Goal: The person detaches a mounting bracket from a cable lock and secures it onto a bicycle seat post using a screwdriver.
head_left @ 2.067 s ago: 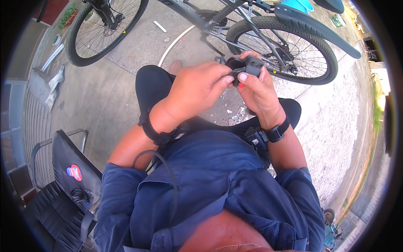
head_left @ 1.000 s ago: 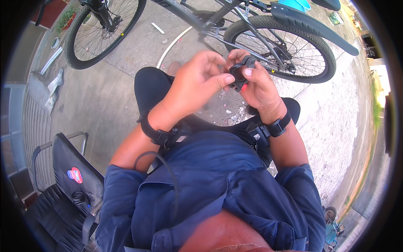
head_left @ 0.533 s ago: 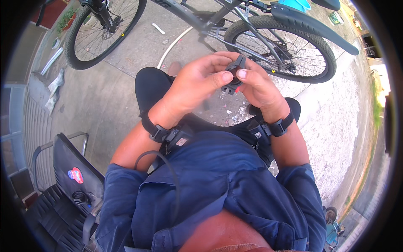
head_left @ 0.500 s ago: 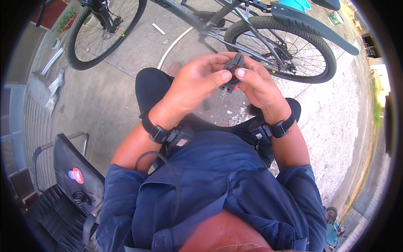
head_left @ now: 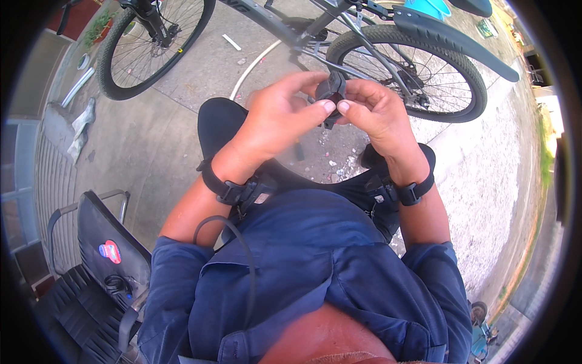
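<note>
Between my two hands, held out over my knees, is a small black clamp-like part (head_left: 331,87) with a curved, ring-shaped body. My left hand (head_left: 277,118) grips it from the left, the thumb on its near side and the fingers bent behind it. From the right, my right hand (head_left: 379,118) pinches it with thumb and curled fingers. Both thumb tips nearly meet at the part's near side. Fingers hide much of the part, and its exact kind does not show. Just beyond my hands stands a grey bicycle (head_left: 280,30).
The bicycle's rear wheel (head_left: 476,91) is close beyond my right hand; its front wheel (head_left: 104,76) is at the far left. A pale hose (head_left: 247,71) and a white strip (head_left: 231,42) lie on the concrete. A black chair (head_left: 109,227) is at my left, a blue bucket (head_left: 431,7) far right.
The black part has turned in my fingers and shifted slightly left. A red bit seen below it earlier is now out of sight. My right-hand fingers have spread a little.
</note>
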`<state>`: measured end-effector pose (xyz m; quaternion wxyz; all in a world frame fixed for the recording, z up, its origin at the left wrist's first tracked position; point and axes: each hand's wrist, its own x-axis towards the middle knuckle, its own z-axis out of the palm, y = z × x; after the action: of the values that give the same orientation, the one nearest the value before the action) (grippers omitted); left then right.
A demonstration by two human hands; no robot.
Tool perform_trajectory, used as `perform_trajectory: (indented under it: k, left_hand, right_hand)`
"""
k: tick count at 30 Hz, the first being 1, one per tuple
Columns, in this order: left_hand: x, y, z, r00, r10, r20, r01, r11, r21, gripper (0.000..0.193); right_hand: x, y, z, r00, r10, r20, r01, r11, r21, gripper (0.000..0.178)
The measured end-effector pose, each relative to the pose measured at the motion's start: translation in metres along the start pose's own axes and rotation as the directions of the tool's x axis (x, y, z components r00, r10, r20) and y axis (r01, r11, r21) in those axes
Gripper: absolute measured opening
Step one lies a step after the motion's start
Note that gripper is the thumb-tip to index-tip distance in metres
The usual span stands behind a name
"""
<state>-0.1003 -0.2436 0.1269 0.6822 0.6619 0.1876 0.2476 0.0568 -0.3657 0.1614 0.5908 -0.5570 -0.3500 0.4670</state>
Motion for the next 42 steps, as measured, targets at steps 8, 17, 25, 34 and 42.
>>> perform_trajectory:
  k: [8,17,25,34,42]
  left_hand:
    - [-0.001,0.007,-0.002,0.997,-0.057,0.05,0.059,0.998,-0.022,0.045]
    - [0.007,0.016,-0.012,0.978,-0.154,0.142,0.141,0.985,0.099,0.049]
    - [0.012,0.023,-0.009,0.976,-0.155,0.154,0.125,0.975,0.183,0.049]
    - [0.015,0.006,-0.006,0.974,0.042,0.224,-0.071,0.99,0.124,0.032]
    - [0.017,0.027,-0.002,0.955,-0.195,0.225,0.209,0.977,-0.039,0.041]
  right_hand:
    - [0.001,0.002,0.0,1.0,0.002,-0.027,-0.005,0.997,-0.083,0.036]
    - [0.004,-0.012,-0.009,0.997,-0.019,0.07,0.042,0.94,-0.34,0.045]
    - [0.005,-0.018,-0.012,0.993,-0.038,0.11,0.072,0.943,-0.325,0.048]
    - [0.007,-0.026,-0.022,0.968,0.063,0.242,0.004,0.965,-0.264,0.051]
    - [0.01,-0.02,-0.027,0.985,0.013,0.174,0.032,0.966,-0.255,0.042]
